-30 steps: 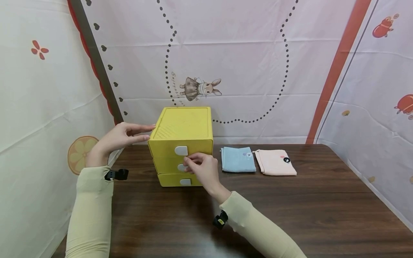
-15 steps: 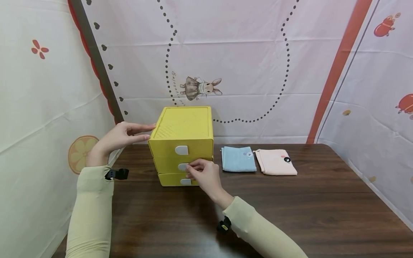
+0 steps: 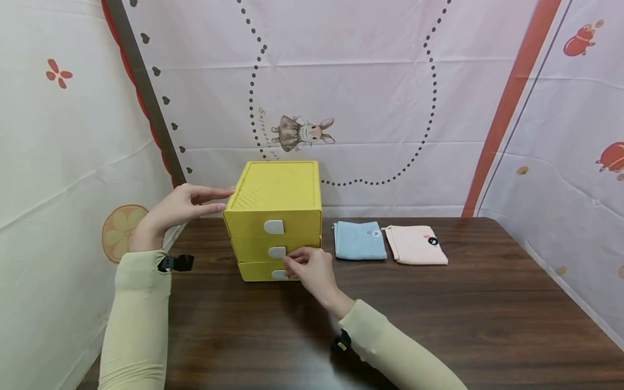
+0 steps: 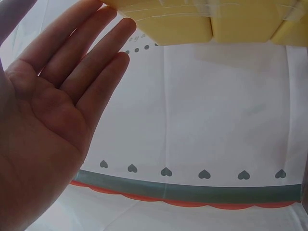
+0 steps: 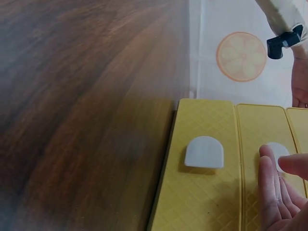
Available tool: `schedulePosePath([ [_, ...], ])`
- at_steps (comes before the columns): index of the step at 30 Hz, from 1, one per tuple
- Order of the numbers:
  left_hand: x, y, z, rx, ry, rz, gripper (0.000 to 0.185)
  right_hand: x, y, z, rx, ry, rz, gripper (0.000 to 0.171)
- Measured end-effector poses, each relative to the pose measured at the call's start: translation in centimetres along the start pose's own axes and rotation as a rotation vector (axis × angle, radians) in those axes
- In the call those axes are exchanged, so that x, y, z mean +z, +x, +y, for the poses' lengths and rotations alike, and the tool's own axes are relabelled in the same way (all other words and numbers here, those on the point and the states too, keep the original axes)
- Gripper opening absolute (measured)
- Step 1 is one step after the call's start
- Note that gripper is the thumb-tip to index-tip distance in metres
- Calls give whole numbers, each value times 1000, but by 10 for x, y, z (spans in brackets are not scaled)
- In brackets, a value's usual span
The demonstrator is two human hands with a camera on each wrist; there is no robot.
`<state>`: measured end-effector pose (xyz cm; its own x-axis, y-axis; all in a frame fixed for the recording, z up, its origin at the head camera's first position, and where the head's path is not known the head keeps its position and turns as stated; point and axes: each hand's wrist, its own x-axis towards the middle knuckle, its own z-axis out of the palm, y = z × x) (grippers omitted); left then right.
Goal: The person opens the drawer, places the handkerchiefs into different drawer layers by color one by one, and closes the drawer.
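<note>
A yellow three-drawer box (image 3: 278, 187) stands on the dark wooden table (image 3: 439, 319), and each drawer has a white handle. My left hand (image 3: 187, 205) lies flat against the box's left side with straight fingers; in the left wrist view the hand (image 4: 53, 96) touches the yellow box (image 4: 192, 19) with its fingertips. My right hand (image 3: 307, 265) hovers before the drawer fronts, fingers loosely curled, between the middle handle (image 3: 277, 252) and the bottom handle (image 3: 279, 274). In the right wrist view the right hand (image 5: 284, 187) holds nothing and the bottom handle (image 5: 204, 151) shows whole.
A folded blue cloth (image 3: 359, 240) and a folded pink cloth (image 3: 416, 245) lie to the right of the box. Printed fabric walls close in the table at the back and on both sides.
My right hand has slid down from the middle drawer's handle toward the bottom one, and the forearm has drawn back a little. The left hand and the box have not moved.
</note>
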<state>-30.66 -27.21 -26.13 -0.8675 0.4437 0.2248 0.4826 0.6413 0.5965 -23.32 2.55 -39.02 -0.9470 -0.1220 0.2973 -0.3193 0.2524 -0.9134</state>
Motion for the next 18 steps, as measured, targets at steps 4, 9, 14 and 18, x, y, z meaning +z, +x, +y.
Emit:
schedulePosePath([
  [4,0,0,-1,-1,-12,-1,41,2,0,2,18,18,-3,14],
  [9,0,0,-1,-1,-7,-1,41,4,1,6,32,35,-7,15],
  [14,0,0,-1,-3,-2,-1,40,6,2,7,35,50,-12,15],
  [18,0,0,-1,-2,-6,-1,40,8,3,7,38,62,-14,15],
])
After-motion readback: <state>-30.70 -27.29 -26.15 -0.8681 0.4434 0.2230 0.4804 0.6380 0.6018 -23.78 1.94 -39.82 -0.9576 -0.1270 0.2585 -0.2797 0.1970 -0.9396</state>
